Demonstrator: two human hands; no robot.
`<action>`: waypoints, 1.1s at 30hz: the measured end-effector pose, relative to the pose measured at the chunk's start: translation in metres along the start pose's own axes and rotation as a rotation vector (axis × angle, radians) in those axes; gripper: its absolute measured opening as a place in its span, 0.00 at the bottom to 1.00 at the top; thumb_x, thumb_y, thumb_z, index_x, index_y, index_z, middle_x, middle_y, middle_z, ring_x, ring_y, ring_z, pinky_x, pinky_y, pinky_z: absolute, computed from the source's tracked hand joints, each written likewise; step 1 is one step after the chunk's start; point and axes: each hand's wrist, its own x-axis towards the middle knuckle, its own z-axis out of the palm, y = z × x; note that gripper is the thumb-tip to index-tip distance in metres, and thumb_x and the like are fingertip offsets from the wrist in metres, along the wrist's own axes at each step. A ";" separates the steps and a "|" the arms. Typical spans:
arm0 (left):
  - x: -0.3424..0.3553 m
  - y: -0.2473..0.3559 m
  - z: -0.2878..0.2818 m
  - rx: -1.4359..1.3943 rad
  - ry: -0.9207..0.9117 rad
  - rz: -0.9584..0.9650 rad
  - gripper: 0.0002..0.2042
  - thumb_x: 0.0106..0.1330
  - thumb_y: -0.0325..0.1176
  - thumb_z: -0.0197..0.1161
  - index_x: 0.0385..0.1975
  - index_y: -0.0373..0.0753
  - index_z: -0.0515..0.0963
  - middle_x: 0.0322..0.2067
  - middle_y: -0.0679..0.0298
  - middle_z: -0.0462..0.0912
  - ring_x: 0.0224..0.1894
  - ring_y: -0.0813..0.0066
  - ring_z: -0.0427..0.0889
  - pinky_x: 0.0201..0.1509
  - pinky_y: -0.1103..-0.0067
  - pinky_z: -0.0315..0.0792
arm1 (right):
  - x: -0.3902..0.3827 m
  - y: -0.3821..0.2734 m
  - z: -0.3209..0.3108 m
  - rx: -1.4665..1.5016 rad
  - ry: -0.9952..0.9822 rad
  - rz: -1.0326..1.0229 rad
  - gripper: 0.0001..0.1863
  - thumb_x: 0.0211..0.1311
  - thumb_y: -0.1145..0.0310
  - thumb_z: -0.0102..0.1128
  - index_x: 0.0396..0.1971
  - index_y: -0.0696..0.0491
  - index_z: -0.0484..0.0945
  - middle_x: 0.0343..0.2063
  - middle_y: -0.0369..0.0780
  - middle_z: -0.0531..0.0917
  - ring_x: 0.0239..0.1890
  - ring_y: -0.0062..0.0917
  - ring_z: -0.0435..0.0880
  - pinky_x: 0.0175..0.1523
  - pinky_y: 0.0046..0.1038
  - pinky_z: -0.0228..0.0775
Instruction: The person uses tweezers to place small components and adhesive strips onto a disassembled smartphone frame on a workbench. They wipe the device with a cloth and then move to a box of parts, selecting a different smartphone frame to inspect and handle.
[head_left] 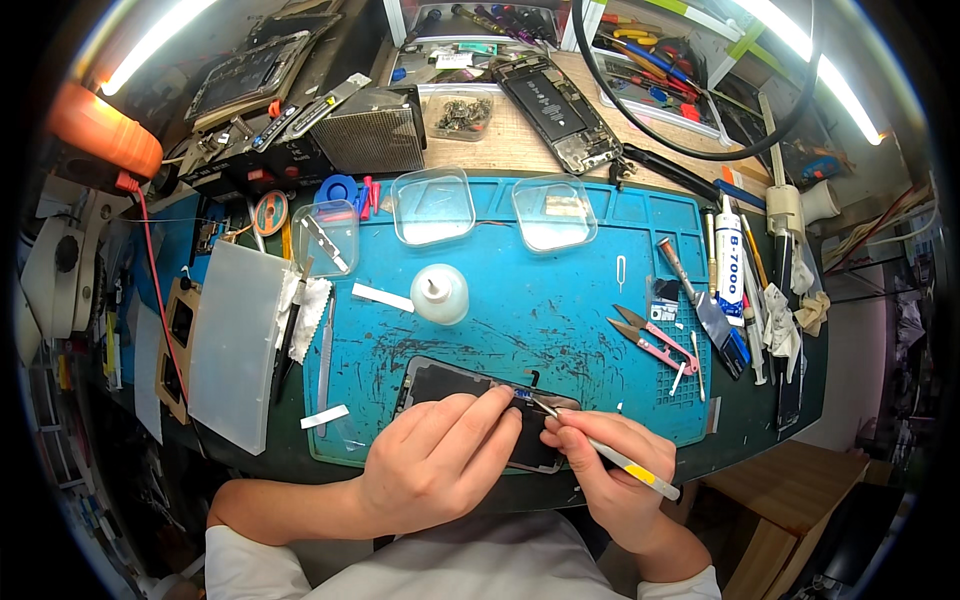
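A dark phone screen assembly [440,385] lies on the blue mat [390,330], a short black flex sticking up from its far edge. My left hand [430,465] rests over it, fingers curled and fingertips pressed at a small blue part [522,394]; whether they grip anything is unclear. In my right hand [610,480] are metal tweezers [635,468] with a yellow label, their tips at that blue part beside my left fingertips. Just beyond stands a white dropper bottle [439,300], with a white strip [380,296] to its left.
Clear plastic containers [433,205] line the mat's back. Pink-handled scissors [665,345], a glue tube [729,260] and hand tools crowd the right. A translucent plastic case [232,345] lies left. An opened phone [555,115] sits on the rear shelf, with a black cable [690,153] looping over it.
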 end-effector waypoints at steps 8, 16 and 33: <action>-0.001 0.000 0.001 0.000 0.001 0.002 0.14 0.53 0.28 0.65 0.40 0.32 0.84 0.47 0.53 0.86 0.39 0.69 0.83 0.36 0.80 0.76 | 0.000 0.000 0.000 0.001 0.004 -0.002 0.10 0.65 0.81 0.68 0.45 0.61 0.86 0.37 0.46 0.91 0.36 0.26 0.92 0.37 0.22 0.84; 0.001 -0.001 0.000 -0.004 -0.015 0.014 0.15 0.53 0.28 0.65 0.41 0.32 0.84 0.47 0.53 0.86 0.39 0.69 0.83 0.35 0.80 0.76 | 0.000 0.000 0.001 -0.011 0.011 -0.003 0.10 0.65 0.81 0.68 0.45 0.61 0.86 0.37 0.46 0.91 0.36 0.26 0.92 0.37 0.22 0.84; -0.001 0.002 0.001 0.026 -0.007 -0.013 0.15 0.53 0.27 0.65 0.41 0.28 0.83 0.48 0.50 0.85 0.39 0.67 0.83 0.38 0.78 0.79 | 0.000 0.001 0.001 0.002 0.008 -0.026 0.10 0.65 0.83 0.67 0.45 0.61 0.86 0.38 0.47 0.90 0.36 0.29 0.92 0.36 0.23 0.85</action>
